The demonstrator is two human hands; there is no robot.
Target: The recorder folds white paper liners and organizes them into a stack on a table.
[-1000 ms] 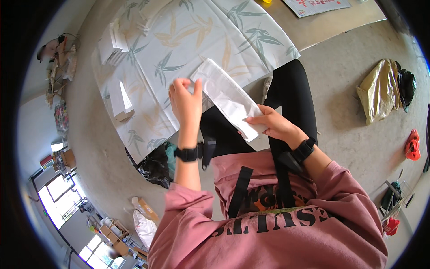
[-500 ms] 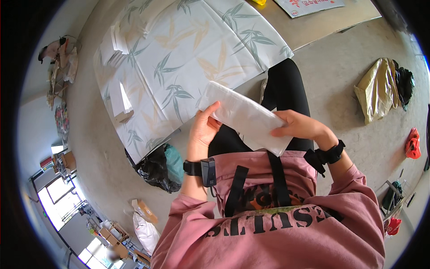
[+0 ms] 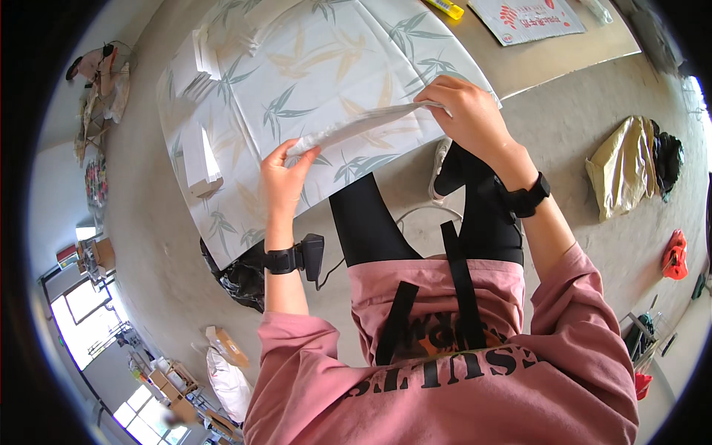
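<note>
Between my two hands, a thin stack of translucent plastic bags (image 3: 363,124) hangs over the near part of the table, seen almost edge-on and slightly bowed. My left hand (image 3: 282,176) pinches its left end between thumb and fingers. At the other end, my right hand (image 3: 469,115) grips it from above, fingers curled over, thumb hidden. Beneath lies a white tablecloth (image 3: 297,70) with green and tan leaf prints. Two groups of folded white pieces (image 3: 194,68) stand toward the table's left side; the nearer white pile (image 3: 199,159) rests on a small brown base.
A yellow tube-like object (image 3: 446,7) and a flat printed silver-grey packet (image 3: 526,21) lie on a tan surface at far right. A black plastic bag (image 3: 241,278) sits below the table's left corner. Gold (image 3: 621,167) and red bags (image 3: 674,256) lie on the right floor.
Both hands have moved forward from over my lap to above the table, carrying the stack. It has tipped from showing its broad face to nearly edge-on, and my right hand now grips from above.
</note>
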